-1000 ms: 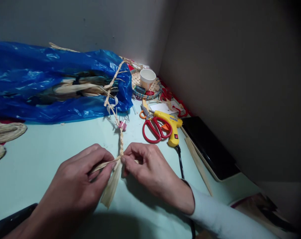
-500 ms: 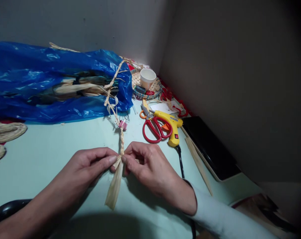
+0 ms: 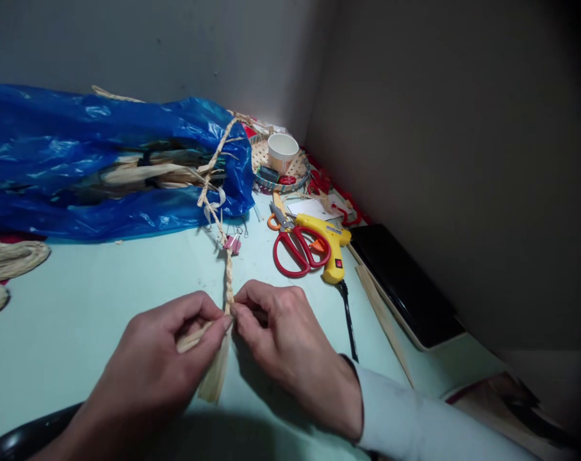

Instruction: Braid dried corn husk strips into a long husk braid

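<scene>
A crumpled blue plastic bag [image 3: 79,147] is lying along the back of the pale green table [image 3: 79,307], its mouth facing right and holding a bundle of flat, dry, tan husk strips [image 3: 141,171]. Just right of it, in the corner, a round woven tray [image 3: 297,171] is carrying a white cup [image 3: 283,149] and a few items too small to tell. In front of the tray, red-handled scissors [image 3: 297,253] and a yellow glue gun [image 3: 329,246] are lying against each other beside a flat black slab [image 3: 405,282], and coils of pale plaited cord [image 3: 11,259] are sitting at the left edge. A thin, knobbly braid [image 3: 229,275] of the same straw-coloured husk is running from the bag's mouth toward the person, its long axis pointing almost straight away from the camera, with a pink binder clip [image 3: 232,242] clamped partway along it. Its near end is lying on the table between the two hands. The left hand [image 3: 165,358] is pinching a loose strip [image 3: 191,337] tight between thumb and forefinger, the strip angling off leftward. The right hand [image 3: 285,333] is pinching the braid's end, its fingertips pressed together and touching the left hand's. A broad strip [image 3: 216,378], unbraided, is trailing from there toward the person.
</scene>
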`<move>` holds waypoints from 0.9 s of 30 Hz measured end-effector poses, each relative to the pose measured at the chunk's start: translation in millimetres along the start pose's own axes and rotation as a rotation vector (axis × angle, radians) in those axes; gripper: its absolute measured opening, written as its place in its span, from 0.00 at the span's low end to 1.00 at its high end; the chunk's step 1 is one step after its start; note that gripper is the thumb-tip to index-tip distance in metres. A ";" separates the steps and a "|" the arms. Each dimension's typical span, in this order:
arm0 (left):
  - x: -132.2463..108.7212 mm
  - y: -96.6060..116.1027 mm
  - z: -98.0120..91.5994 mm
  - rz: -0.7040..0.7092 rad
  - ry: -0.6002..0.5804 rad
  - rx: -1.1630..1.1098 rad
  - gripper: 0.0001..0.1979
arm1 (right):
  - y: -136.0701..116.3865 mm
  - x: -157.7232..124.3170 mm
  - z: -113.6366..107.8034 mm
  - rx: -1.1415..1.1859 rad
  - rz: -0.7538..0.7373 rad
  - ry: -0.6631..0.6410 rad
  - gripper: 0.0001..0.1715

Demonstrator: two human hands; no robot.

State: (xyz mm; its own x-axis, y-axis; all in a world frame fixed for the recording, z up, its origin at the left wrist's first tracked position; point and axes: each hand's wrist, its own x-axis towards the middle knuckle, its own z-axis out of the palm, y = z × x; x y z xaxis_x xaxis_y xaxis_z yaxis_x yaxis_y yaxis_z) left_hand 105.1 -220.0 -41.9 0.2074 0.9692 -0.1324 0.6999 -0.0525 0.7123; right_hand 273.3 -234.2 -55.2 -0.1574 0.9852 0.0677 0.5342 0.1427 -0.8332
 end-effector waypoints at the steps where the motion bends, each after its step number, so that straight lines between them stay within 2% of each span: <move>1: -3.9 -0.4 4.7 0.074 0.063 0.066 0.13 | -0.1 -0.3 1.2 -0.003 0.001 0.005 0.11; 6: -13.7 -8.6 18.4 0.497 0.262 0.526 0.18 | -1.8 1.0 -0.1 0.042 0.010 -0.042 0.12; 9: -15.7 -14.2 19.5 0.759 0.332 0.804 0.17 | -4.9 1.9 -5.0 0.067 0.027 -0.082 0.13; 11: -18.7 -15.7 20.7 0.835 0.351 0.914 0.15 | -7.0 2.4 -7.8 0.082 0.042 -0.102 0.13; 15: -29.7 -17.7 28.2 0.683 0.337 1.047 0.15 | -5.7 3.7 -7.7 0.149 0.070 -0.125 0.13; 17: -34.7 -22.3 32.6 0.684 0.311 1.038 0.19 | -1.5 4.6 -4.5 0.229 0.083 -0.117 0.11; 19: -36.6 -27.6 34.1 0.744 0.267 0.922 0.20 | 3.2 5.3 -1.2 0.330 0.092 -0.106 0.10; 21: -33.9 -28.5 29.9 0.748 0.240 0.728 0.16 | 5.7 5.8 0.1 0.431 0.106 -0.114 0.09; 23: -26.2 -22.7 19.7 0.634 0.234 0.487 0.09 | 5.2 6.1 -1.0 0.509 0.125 -0.129 0.09; 25: -14.1 -12.2 6.7 0.427 0.195 0.202 0.11 | 2.8 6.3 -3.6 0.539 0.138 -0.136 0.10; 26: -7.2 -6.8 1.0 0.296 0.164 0.071 0.07 | 1.6 6.4 -4.7 0.541 0.135 -0.133 0.10; 27: -0.3 -2.0 -3.2 0.168 0.072 -0.074 0.06 | 0.8 6.5 -5.6 0.542 0.126 -0.137 0.09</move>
State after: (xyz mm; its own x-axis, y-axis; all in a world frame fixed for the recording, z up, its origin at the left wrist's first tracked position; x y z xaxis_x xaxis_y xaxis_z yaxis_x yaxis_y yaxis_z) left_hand 101.5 -219.4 -41.0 0.2654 0.9633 0.0405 0.6069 -0.1996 0.7693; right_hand 277.4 -227.2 -52.4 -0.2457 0.9650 -0.0918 0.0590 -0.0796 -0.9951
